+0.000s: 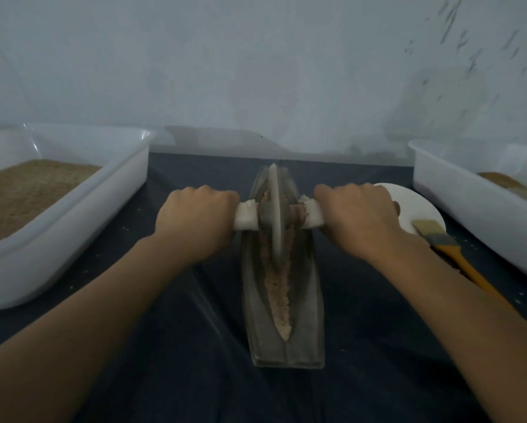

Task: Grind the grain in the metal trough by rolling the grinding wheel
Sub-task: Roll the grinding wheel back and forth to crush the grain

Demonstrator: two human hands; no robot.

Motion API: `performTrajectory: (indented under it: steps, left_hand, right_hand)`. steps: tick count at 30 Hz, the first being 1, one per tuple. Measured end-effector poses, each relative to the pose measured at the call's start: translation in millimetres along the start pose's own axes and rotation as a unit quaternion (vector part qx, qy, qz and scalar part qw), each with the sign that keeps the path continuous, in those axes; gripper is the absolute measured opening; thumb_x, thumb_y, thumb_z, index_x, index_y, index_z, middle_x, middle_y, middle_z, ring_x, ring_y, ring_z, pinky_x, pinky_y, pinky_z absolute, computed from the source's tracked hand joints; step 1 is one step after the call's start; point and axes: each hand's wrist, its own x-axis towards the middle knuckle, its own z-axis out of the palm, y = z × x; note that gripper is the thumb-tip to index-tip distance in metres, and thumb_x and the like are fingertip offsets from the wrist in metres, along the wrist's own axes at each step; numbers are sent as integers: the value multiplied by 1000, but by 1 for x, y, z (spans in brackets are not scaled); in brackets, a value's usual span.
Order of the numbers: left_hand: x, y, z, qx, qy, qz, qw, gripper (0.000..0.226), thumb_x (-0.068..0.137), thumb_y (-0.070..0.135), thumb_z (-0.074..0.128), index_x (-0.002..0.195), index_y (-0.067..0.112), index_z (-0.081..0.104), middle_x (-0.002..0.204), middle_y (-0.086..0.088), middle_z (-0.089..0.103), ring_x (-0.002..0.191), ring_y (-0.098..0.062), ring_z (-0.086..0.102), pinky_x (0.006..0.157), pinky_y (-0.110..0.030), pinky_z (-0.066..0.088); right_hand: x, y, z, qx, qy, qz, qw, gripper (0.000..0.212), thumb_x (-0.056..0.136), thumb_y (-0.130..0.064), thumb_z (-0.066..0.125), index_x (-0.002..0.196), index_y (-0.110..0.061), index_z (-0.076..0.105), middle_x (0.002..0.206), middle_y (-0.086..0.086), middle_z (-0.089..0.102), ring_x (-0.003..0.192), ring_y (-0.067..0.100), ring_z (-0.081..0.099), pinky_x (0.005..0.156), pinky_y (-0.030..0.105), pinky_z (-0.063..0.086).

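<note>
Head view, both hands gripping grinding wheel handles, metal trough

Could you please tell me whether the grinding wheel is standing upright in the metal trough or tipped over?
Upright. The grinding wheel stands on edge in the metal trough, its rim down in the grain.

A dim, pale scuffed wall rises behind a dark cloth-covered surface.
</note>
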Motion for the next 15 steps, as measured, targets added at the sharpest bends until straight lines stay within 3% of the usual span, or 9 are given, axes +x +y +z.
performTrajectory:
  steps: [2,6,9,13,15]
  left_hand:
    - [12,-1,7,-1,1,-2,1000,24,77,33,61,74,27,38,57,8,26,50,-18,29,47,-27,17]
    - [15,0,2,-12,-28,-3,1000,21,79,32,60,78,27,39,61,7,31,56,-22,38,52,-31,27]
    - [-5,2,-19,-18,-59,17,998,26,79,34,60,77,30,34,63,9,30,56,-19,35,53,-32,27]
    - [-44,1,-46,10,-3,67,998,35,70,37,65,73,31,30,56,10,27,46,-13,28,44,-26,13]
    - [-49,-1,-49,16,8,71,997,36,69,37,66,72,31,30,55,10,29,46,-16,34,44,-26,13]
  right_hand:
    - [12,2,9,8,2,8,1000,31,78,-25,63,82,-22,32,77,3,62,66,31,57,49,30,15]
    - [7,0,4,19,-7,21,1000,29,81,-25,62,82,-21,34,76,3,61,60,29,49,48,29,15]
    - [-19,0,-13,32,-21,2,999,29,80,-32,64,83,-22,37,73,0,59,56,25,44,48,29,22]
    - [-61,-1,-36,57,60,-45,996,50,57,-26,81,71,-22,33,51,0,49,38,26,40,44,26,23]
    - [-68,0,-40,72,61,-47,994,49,53,-21,83,69,-21,37,47,1,47,35,27,41,42,26,26]
